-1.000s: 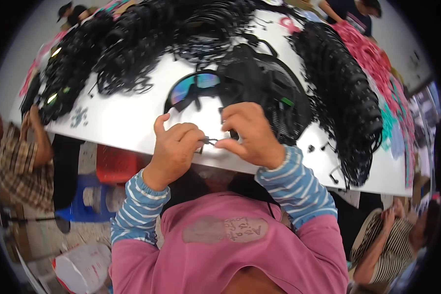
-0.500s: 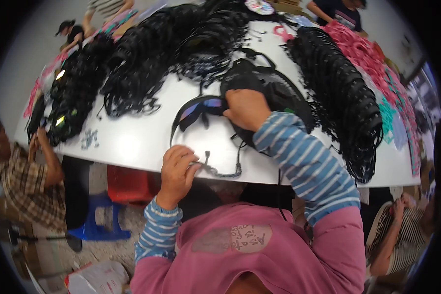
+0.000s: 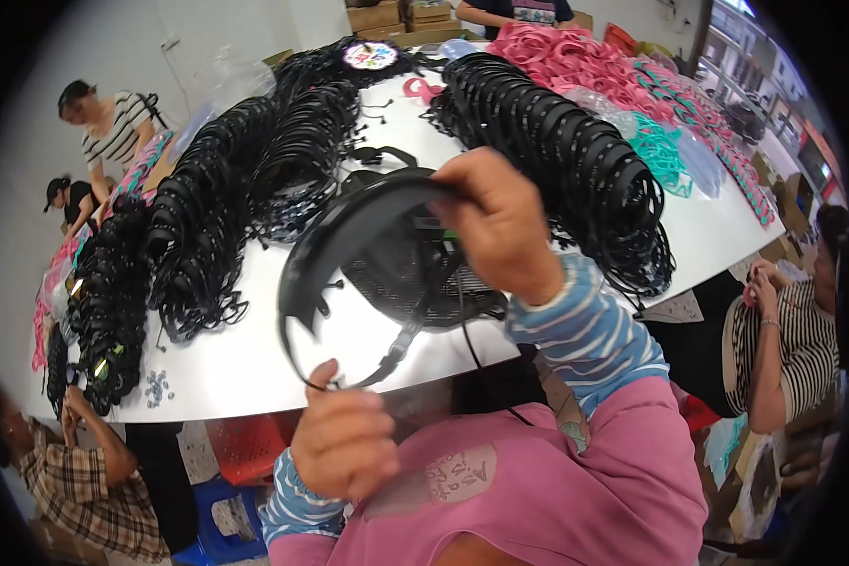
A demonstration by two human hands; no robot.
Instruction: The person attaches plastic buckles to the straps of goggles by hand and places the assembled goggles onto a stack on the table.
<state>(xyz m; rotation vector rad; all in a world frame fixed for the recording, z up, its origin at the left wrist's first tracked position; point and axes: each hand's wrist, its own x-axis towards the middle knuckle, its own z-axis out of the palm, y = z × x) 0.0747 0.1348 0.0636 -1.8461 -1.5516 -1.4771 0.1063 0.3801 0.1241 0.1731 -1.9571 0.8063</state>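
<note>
A black pair of wraparound goggles is raised over the white table, its thin strap curving down toward me. My right hand pinches the right end of the frame between thumb and fingers. At the lower left my left hand, partly blurred, has its fingers closed at the strap near the temple end. A dark strap with a buckle hangs between the two hands. Just behind the goggles lies a black mesh item, partly hidden; its kind I cannot make out.
Long rows of black goggles lie to the right, and more black rows to the left. Pink straps and teal straps are heaped at the far right. Small pieces lie near the left edge. Several people work around the table.
The goggles have been lifted and tipped toward me, with their inner side turned to view. My left hand has come lower. The whole view has swung to the right.
</note>
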